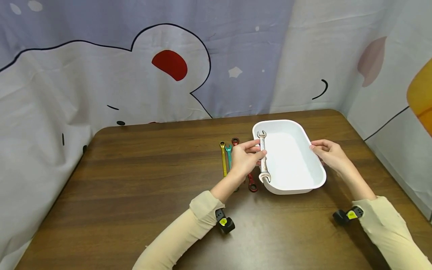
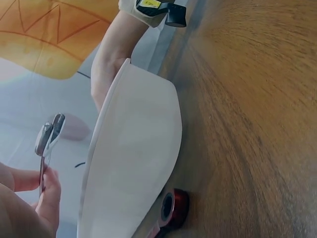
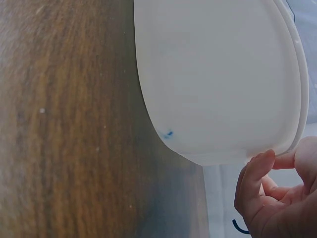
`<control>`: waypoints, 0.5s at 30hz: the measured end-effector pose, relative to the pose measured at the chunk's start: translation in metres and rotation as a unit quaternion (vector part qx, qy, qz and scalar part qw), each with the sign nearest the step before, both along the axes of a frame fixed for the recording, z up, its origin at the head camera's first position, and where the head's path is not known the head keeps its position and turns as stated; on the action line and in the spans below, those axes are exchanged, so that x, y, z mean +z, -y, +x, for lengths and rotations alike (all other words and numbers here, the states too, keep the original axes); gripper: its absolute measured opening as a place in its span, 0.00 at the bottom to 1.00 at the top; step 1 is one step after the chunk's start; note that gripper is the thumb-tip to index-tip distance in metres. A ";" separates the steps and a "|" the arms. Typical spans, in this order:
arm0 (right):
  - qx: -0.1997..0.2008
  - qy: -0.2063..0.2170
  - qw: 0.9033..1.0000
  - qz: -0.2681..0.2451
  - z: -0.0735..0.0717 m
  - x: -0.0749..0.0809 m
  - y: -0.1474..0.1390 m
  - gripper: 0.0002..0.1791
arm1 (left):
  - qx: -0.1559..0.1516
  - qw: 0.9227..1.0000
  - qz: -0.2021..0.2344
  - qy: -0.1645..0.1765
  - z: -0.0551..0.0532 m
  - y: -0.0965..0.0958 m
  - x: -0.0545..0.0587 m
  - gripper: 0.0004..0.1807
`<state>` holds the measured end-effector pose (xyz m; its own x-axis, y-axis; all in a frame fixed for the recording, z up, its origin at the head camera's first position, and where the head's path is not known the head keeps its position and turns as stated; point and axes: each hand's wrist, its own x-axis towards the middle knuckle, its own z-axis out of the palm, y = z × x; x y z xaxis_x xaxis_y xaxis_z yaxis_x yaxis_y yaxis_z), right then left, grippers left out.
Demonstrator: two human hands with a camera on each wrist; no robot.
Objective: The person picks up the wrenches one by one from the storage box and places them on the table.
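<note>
My left hand (image 1: 243, 159) pinches a silver double open-end wrench (image 1: 263, 165) between thumb and fingers at mid-shaft. In the head view the wrench overlaps the left rim of a white rectangular tray (image 1: 290, 191); the left wrist view shows the wrench (image 2: 44, 136) raised above that rim. At the tray's right side, my right hand (image 1: 332, 155) holds the rim with thumb and fingertips, as the right wrist view also shows. Left of the tray lie a yellow wrench (image 1: 224, 157), a teal wrench (image 1: 228, 150) and a red wrench (image 1: 252, 184), partly hidden by my left hand.
The brown wooden table (image 1: 141, 180) stretches away to the left. A patterned curtain (image 1: 236, 56) hangs behind its back edge and along the right side. The tray's white inner floor shows in the head view.
</note>
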<state>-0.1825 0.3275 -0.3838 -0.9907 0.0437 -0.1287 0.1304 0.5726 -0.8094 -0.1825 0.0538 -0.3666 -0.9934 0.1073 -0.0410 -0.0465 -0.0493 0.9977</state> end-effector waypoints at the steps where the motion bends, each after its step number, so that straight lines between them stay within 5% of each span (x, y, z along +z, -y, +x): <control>1: 0.000 0.000 1.000 0.000 0.000 0.000 0.000 0.29 | -0.001 1.000 0.003 0.002 0.000 0.002 0.000 0.20; 15: 0.004 0.001 1.000 -0.009 -0.001 -0.001 0.002 0.29 | -0.002 0.999 0.020 0.048 -0.001 0.022 -0.005 0.20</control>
